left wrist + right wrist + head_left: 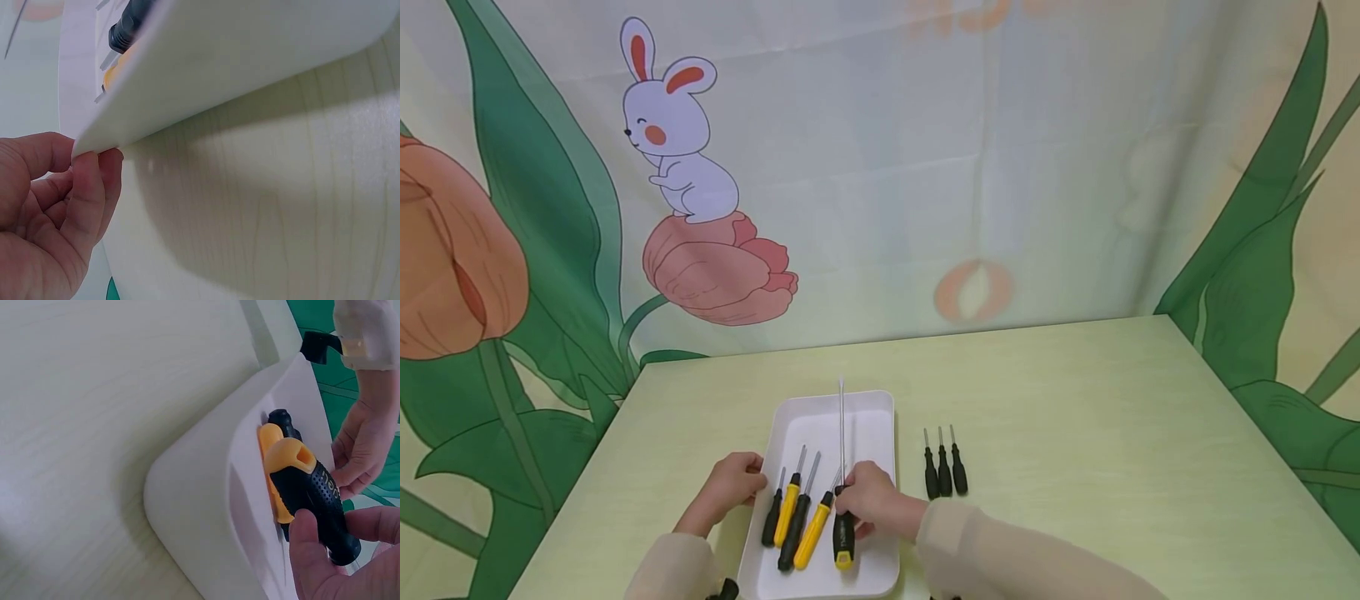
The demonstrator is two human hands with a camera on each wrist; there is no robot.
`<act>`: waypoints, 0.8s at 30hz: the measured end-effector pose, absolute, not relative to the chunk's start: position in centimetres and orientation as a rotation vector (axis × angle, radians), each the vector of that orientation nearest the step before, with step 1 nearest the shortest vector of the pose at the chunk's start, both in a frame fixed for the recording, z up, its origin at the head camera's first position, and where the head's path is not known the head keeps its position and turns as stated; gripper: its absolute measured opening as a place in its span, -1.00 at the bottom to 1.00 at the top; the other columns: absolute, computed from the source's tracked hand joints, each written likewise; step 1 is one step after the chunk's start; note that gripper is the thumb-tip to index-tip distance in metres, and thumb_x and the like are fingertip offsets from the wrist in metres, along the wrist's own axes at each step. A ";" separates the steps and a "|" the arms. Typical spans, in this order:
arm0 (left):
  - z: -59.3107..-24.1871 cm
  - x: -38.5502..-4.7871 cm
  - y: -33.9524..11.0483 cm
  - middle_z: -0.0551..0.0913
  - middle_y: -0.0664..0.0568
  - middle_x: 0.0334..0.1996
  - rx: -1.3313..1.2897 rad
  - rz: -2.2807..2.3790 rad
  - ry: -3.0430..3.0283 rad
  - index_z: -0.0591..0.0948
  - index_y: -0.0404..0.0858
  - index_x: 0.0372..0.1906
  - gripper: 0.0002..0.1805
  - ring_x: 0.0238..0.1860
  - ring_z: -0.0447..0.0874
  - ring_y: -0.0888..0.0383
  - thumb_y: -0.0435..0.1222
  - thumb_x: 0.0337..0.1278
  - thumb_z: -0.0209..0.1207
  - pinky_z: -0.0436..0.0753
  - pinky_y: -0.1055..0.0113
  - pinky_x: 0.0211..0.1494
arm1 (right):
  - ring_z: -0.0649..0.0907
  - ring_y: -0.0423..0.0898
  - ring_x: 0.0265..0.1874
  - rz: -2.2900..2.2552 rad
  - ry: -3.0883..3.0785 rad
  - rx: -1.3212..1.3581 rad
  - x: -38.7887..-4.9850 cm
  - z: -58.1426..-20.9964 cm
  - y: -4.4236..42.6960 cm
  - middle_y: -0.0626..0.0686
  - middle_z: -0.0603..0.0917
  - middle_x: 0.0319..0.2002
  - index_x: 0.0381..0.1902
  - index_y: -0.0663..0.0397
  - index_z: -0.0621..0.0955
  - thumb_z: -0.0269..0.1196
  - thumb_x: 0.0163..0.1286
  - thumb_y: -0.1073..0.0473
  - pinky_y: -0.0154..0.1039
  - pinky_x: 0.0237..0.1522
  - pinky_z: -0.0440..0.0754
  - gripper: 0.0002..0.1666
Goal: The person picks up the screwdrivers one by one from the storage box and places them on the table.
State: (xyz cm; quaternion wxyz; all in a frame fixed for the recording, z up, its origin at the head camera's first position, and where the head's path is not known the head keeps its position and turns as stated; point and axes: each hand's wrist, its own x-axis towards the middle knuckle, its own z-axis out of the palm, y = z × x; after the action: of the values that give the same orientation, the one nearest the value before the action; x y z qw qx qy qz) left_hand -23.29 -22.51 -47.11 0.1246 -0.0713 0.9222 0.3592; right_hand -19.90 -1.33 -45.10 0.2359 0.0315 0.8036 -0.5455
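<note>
My right hand (874,498) grips the black handle of a long screwdriver (843,533) over the right part of a white tray (883,433); its shaft points away, past the far rim. In the right wrist view, thumb and fingers (305,550) pinch that handle (312,494), whose end is yellow. My left hand (733,483) holds the tray's left rim; the left wrist view shows the fingers (87,194) pinching the tray edge (187,75). Left of the held one, yellow screwdrivers (814,533) and black screwdrivers (793,533) lie in the tray.
Three small black screwdrivers (944,471) lie side by side on the pale wooden table (1075,433), right of the tray. Behind the table hangs a cloth (865,167) printed with a rabbit and flowers.
</note>
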 end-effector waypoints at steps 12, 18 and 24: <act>-47.2 -23.3 -22.5 0.51 -0.13 -0.41 -0.229 1.029 2.687 0.49 -0.49 -0.20 -0.75 -0.48 0.44 0.14 -0.46 -0.06 0.03 0.58 0.33 -0.44 | 0.55 -0.03 -0.59 -1.547 2.120 0.120 -21.0 -44.5 0.2 0.13 0.52 -0.49 -0.31 0.25 0.39 0.15 0.03 0.41 -0.16 -0.60 0.59 -0.77; -47.2 -23.4 -22.5 0.51 -0.12 -0.41 -0.241 1.025 2.684 0.49 -0.47 -0.21 -0.76 -0.48 0.44 0.14 -0.46 -0.07 0.03 0.59 0.33 -0.43 | 0.55 -0.04 -0.57 -1.585 2.084 0.138 -21.6 -44.1 1.1 0.13 0.53 -0.46 -0.29 0.25 0.38 0.15 0.04 0.40 -0.21 -0.61 0.57 -0.76; -47.3 -23.3 -22.5 0.51 -0.12 -0.41 -0.243 1.023 2.685 0.49 -0.47 -0.20 -0.75 -0.48 0.44 0.14 -0.46 -0.06 0.03 0.59 0.33 -0.43 | 0.55 -0.06 -0.59 -1.615 2.063 0.151 -22.6 -43.8 2.3 0.13 0.54 -0.46 -0.25 0.25 0.39 0.15 0.04 0.39 -0.26 -0.63 0.55 -0.74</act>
State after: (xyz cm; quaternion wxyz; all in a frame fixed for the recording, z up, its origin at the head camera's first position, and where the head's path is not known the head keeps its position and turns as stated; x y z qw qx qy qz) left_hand -23.35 -22.52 -47.25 0.1286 -0.0837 0.9235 0.3516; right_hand -22.58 2.34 -43.82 0.2560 0.0555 0.7599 -0.5949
